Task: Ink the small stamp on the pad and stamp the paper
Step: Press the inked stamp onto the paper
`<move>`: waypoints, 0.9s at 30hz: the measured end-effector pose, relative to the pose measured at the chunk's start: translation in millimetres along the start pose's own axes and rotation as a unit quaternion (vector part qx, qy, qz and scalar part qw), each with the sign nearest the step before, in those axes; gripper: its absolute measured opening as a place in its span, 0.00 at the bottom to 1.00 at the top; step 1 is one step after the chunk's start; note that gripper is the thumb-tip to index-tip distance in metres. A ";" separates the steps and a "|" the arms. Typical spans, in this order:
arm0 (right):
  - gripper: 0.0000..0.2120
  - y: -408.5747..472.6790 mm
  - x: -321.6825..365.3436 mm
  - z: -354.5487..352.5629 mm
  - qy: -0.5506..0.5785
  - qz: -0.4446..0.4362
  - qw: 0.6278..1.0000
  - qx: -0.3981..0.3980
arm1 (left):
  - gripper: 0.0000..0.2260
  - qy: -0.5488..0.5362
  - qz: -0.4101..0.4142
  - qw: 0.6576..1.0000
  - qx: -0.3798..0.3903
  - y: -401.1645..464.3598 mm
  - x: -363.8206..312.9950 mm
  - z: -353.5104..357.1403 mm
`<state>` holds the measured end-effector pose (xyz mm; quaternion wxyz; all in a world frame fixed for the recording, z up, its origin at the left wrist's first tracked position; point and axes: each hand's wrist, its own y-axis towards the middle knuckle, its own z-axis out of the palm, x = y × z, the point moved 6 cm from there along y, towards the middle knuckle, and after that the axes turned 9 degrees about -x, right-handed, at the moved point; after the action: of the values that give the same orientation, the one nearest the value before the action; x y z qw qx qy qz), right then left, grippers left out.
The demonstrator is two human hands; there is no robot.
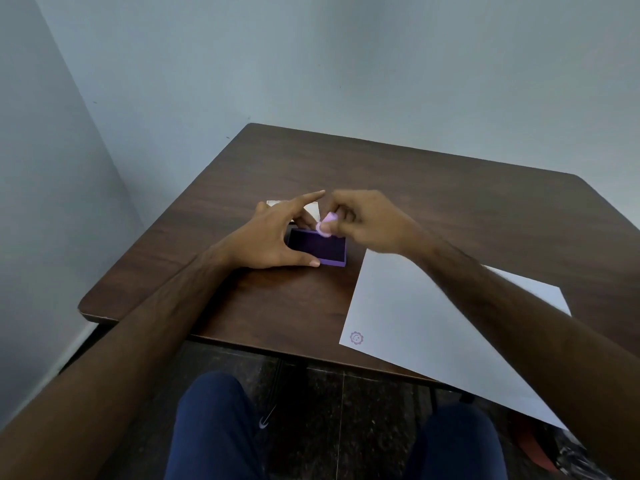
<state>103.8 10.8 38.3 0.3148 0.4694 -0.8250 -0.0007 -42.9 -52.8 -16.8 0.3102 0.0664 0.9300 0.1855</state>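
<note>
A purple ink pad [320, 249] lies open on the brown table [450, 202]. My left hand [268, 240] holds the pad by its near and far edges, thumb at the front and index finger pointing away. My right hand [360, 221] pinches the small pink stamp [326, 226] just above the pad's far edge, stamp face tilted toward me. The white paper [415, 323] lies to the right, partly under my right forearm, with one purple flower print [356, 338] near its front left corner.
A white lid or box [313, 207] sits behind the pad, mostly hidden by my left hand. The paper overhangs the table's near edge. Grey walls close in at the left and back. My knees are below the table edge.
</note>
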 end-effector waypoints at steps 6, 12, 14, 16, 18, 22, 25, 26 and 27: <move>0.09 -24.1 -30.3 -17.6 0.528 0.227 0.818 0.015 | 0.44 0.044 0.001 0.999 -0.004 0.8 0.2 -2.0; 0.13 -46.4 -23.2 -12.4 0.612 0.222 0.755 0.078 | 0.41 0.066 0.018 0.998 -0.010 -0.1 -3.8 -3.2; 0.14 -49.7 -21.2 -13.4 0.626 0.209 0.747 0.085 | 0.37 0.065 0.017 0.998 -0.011 -0.3 -5.7 -4.8; 0.15 -53.2 -19.2 -13.9 0.637 0.200 0.739 0.091 | 0.33 0.062 0.022 0.998 -0.019 -1.8 -8.6 -7.4; 0.14 -58.5 -17.5 -14.8 0.639 0.193 0.739 0.096 | 0.29 0.056 0.032 0.998 -0.028 -4.4 -13.1 -9.8; 0.10 -75.1 -19.1 -21.6 0.611 0.179 0.765 0.096 | 0.23 0.050 0.095 0.994 -0.030 -9.6 -38.3 -3.9; 0.11 -90.0 -19.7 -28.4 0.526 0.156 0.830 0.105 | 0.16 0.073 0.163 0.984 0.001 -15.2 -65.1 14.2; 0.12 -94.4 -18.2 -30.0 0.491 0.142 0.852 0.116 | 0.15 0.085 0.178 0.980 0.011 -16.8 -71.0 20.7; 0.13 -98.1 -16.8 -31.3 0.453 0.129 0.874 0.124 | 0.13 0.094 0.185 0.978 0.022 -17.8 -74.8 26.7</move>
<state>202.1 -21.8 25.5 0.5901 0.3428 -0.6389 0.3551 32.8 -78.9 -2.1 0.1805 0.2265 0.9303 0.2250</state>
